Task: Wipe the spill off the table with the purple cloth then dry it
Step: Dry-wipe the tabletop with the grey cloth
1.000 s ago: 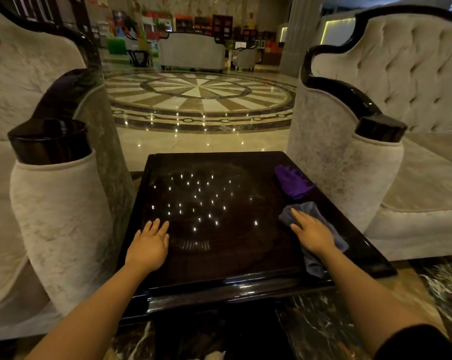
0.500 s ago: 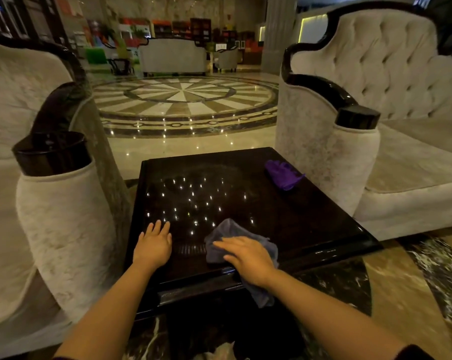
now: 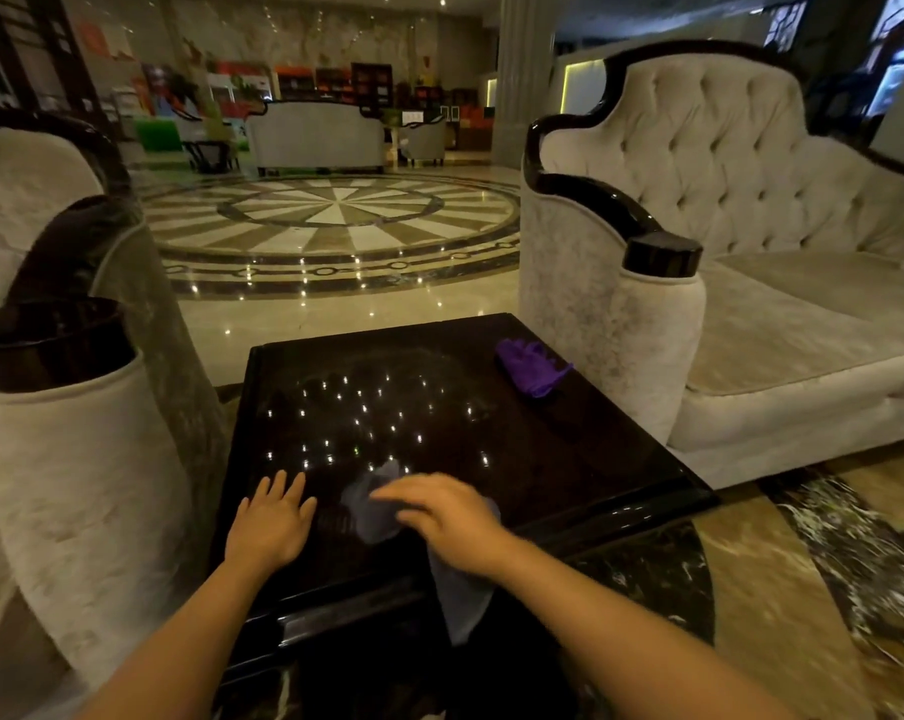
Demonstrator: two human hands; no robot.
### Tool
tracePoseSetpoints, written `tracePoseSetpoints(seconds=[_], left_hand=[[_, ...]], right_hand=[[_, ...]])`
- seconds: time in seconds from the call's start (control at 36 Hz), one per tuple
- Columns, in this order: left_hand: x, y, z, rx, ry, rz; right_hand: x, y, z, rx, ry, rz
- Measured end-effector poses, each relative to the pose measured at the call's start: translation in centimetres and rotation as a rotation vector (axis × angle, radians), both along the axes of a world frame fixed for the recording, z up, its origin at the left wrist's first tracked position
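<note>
A glossy dark table point(image 3: 569, 459) stands between two pale sofas. The purple cloth point(image 3: 533, 367) lies crumpled near the table's far right edge, untouched. My right hand point(image 3: 447, 519) presses flat on a grey-blue cloth point(image 3: 372, 511) at the table's near middle; part of that cloth hangs over the front edge. The hand is blurred by motion. My left hand point(image 3: 270, 522) rests flat on the near left of the table, fingers spread, holding nothing. Ceiling lights reflect as bright dots on the tabletop; I cannot make out a spill.
A pale sofa arm point(image 3: 76, 459) with a dark wooden cap crowds the table's left side. A tufted sofa point(image 3: 751, 252) stands on the right, its arm beside the purple cloth. Polished marble floor stretches beyond.
My right hand has slid the grey-blue cloth from the table's right side leftward to the near middle, close to my left hand. My left hand stayed put. The purple cloth has not moved.
</note>
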State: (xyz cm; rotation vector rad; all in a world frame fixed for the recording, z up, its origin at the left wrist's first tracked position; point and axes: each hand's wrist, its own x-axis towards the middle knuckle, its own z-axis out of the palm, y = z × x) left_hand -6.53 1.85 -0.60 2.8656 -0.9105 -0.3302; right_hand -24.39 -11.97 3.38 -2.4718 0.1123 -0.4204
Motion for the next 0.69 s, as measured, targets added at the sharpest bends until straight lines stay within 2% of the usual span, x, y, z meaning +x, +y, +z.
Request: tracePoseSetpoints(seconds=[0.14,0.28,0.36,0.44,0.56,0.69], left_hand=[[-0.2,-0.2,-0.6,-0.023,-0.005,0.017],[0.2,-0.1,-1.0,-0.028,-0.024,0.035],[0.2,0.0,-1.0,-0.017,-0.052,0.034],[0.3,0.1,-1.1,-0.002,-0.051,0.033],[0.1,0.1,-0.9,0.015,-0.059,0.037],[-0.3,0.5,-1.0,0.017,-0.037,0.032]], right_hand=[[-1.0,-7.0,2.8,-0.023,-0.047,-0.229],[-1.9,-14.3,4.4,-0.225,0.012,-0.466],[-2.2,-17.3,4.1,-0.28,0.065,-0.583],[-2.4,-19.2,2.6,-0.214,0.19,-0.691],[-2.1,-19.5,-0.4,-0.017,0.316,-0.765],[-1.9,-19.2,-2.6,-0.142,0.495,-0.758]])
